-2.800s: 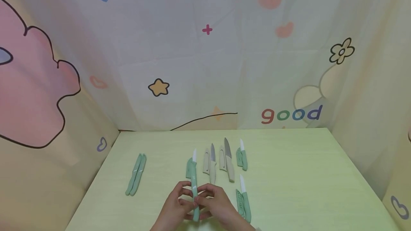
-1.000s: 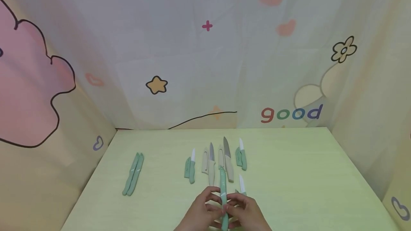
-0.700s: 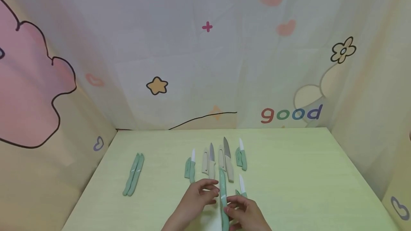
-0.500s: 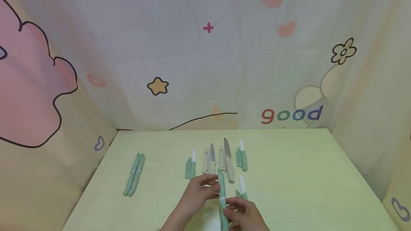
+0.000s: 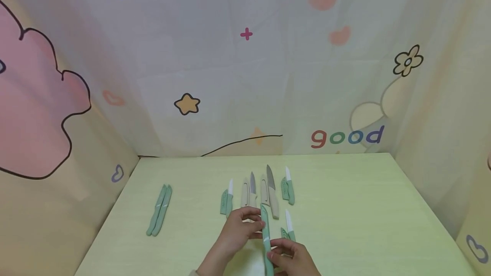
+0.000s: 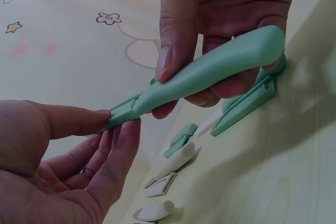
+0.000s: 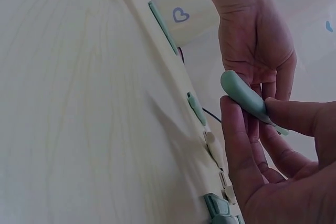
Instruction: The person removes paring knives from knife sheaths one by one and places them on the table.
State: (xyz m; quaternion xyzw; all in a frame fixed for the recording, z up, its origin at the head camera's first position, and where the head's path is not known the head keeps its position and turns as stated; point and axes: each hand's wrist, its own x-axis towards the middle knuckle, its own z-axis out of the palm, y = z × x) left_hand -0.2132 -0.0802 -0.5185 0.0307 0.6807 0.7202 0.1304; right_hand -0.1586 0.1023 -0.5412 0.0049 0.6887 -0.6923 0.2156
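Observation:
A green knife [image 5: 265,235] in its green sheath is held between both hands, tip end pointing away over the table. My left hand [image 5: 238,232] pinches the sheath [image 6: 122,115] between thumb and fingers. Lower down, my right hand [image 5: 294,259] grips the smooth green handle [image 6: 210,69], thumb on one side and fingers on the other. The blade is hidden inside the sheath. Just beyond the right hand lies a green knife with a white blade [image 5: 289,221], its sheath [image 5: 284,233] beside it. A beige knife [image 5: 273,201] lies past the held knife's tip.
Another beige knife [image 5: 252,184] and two more white-bladed green knives, one left [image 5: 229,202] and one right [image 5: 291,191], lie farther back with their sheaths alongside. Two sheathed green knives [image 5: 164,212] lie side by side at the left. A printed curtain [image 5: 230,67] stands behind the table.
Both hands have carried the sheathed knife to the right. The left hand has let go of its middle, moved up and taken hold of the sheath; the right hand has kept its grip.

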